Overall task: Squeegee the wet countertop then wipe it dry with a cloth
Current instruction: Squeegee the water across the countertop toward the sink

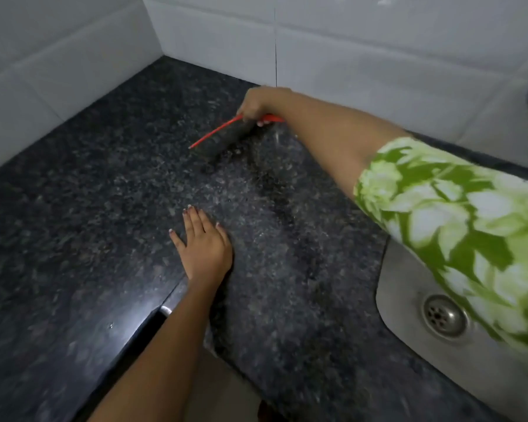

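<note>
squeegee [217, 133] with a red frame and a dark blade, lying with its blade edge down on a dark speckled granite worktop [73, 214], far from the viewer and close to the white tiled back wall [363, 50]. right hand [256, 103] reaches across from the right side and is closed around the squeegee's red handle, fingers curled under it, with the blade stretching out to the left of the fist. the blade is blurred, so its exact contact with the stone is hard to judge. a darker, wet-looking streak [275, 190] runs down the worktop from the squeegee toward the viewer. right arm wears a short sleeve [457, 226] with a green and white leaf print, and it crosses above a steel sink [400, 269] set into the worktop at the right, where a round drain [444, 315] shows. left hand [203, 242] rests flat on the worktop nearer the viewer, palm down, fingers spread and holding nothing, well apart from the squeegee. a second tiled wall [43, 56] meets the back wall in a corner at upper left. beside the left forearm the worktop's front edge steps inward, and a small metal handle [166, 310] shows just beneath it.
</note>
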